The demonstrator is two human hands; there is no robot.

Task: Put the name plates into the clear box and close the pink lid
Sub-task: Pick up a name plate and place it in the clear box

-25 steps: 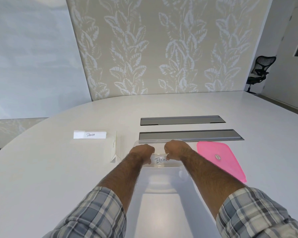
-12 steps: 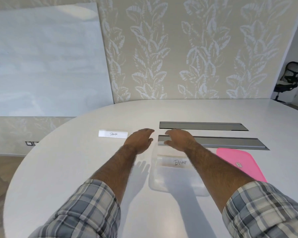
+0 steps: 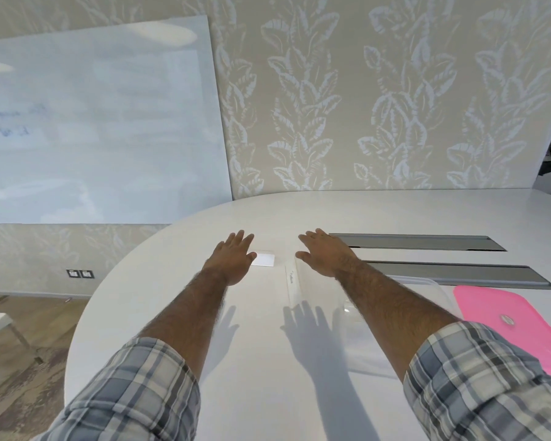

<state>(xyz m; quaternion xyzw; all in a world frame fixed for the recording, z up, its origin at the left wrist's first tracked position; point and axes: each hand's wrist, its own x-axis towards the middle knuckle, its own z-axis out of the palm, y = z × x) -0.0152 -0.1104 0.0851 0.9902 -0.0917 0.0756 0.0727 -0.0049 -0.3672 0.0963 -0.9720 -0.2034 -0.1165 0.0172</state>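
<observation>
Both hands left the clear plastic box (image 3: 404,316), fingers spread and empty. Left hand (image 3: 233,259) touches one white paper name plate (image 3: 263,259); right hand (image 3: 326,254) hovers beside another (image 3: 291,283). Pink lid (image 3: 516,323) waits.

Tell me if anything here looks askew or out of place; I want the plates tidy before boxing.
One name plate lies end-on to the person, turned crosswise to the other plate near the left hand. The pink lid lies off the clear box, beside it. Nothing looks spilled or damaged.
</observation>
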